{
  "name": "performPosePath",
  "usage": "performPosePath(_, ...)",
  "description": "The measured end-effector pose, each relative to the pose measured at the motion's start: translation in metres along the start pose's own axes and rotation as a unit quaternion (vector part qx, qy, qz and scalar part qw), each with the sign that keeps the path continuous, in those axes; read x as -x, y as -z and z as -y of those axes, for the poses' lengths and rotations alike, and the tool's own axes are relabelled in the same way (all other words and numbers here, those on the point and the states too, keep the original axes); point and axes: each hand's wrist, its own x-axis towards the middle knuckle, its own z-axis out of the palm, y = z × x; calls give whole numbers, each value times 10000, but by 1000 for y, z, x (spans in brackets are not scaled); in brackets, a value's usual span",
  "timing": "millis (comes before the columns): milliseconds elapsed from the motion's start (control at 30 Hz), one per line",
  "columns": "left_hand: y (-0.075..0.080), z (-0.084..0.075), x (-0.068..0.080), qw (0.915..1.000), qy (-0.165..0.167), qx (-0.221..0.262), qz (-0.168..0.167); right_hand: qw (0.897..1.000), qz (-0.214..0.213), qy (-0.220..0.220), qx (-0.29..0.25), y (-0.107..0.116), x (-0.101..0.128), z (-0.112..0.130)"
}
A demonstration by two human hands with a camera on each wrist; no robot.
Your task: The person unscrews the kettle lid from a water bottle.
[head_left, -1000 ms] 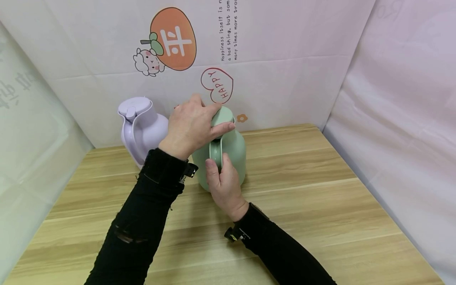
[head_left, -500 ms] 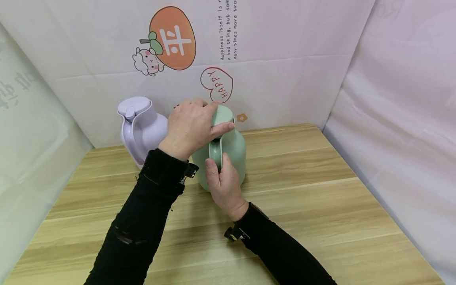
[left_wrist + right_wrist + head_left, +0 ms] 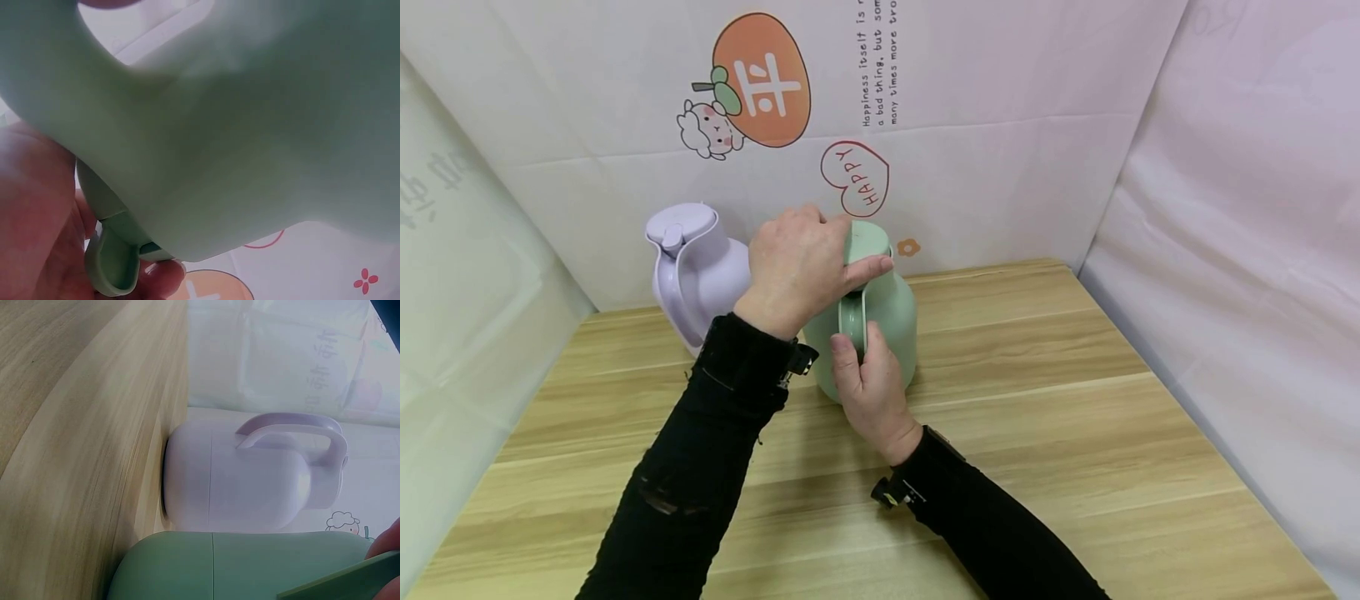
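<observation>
A pale green thermos jug (image 3: pixel 898 329) stands upright on the wooden table. My left hand (image 3: pixel 797 267) grips its round lid (image 3: pixel 867 239), the thumb across the near side and the fingers over the far left side. Lower down, my right hand (image 3: pixel 877 396) holds the jug's handle (image 3: pixel 852 315), thumb up along it. The green jug body (image 3: pixel 250 137) fills much of the left wrist view; below it, my left fingers (image 3: pixel 164 279) curl round a green scoop-shaped part (image 3: pixel 115 269) at the top. Only a little of the right fingers shows in the right wrist view.
A lilac thermos jug (image 3: pixel 718 279) of similar shape stands just left of the green one, partly behind my left hand. Printed white cloth (image 3: pixel 1000 167) rises behind the wooden table (image 3: pixel 1037 400), with more cloth at both sides.
The left fingers have shifted slightly on the lid, one raised finger coming down. The right hand and both jugs stay almost where they were.
</observation>
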Motion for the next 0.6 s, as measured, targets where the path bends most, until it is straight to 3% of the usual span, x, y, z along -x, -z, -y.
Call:
performPosePath(167, -1, 0, 0, 9997, 82, 184, 135, 10000, 23, -12, 19, 0, 0, 1)
performPosePath(333, -3, 1, -1, 9962, 41, 758, 429, 10000, 36, 14, 24, 0, 0, 2)
performPosePath(600, -2, 9, -5, 9778, -763, 1854, 616, 10000, 7, 69, 36, 0, 0, 1)
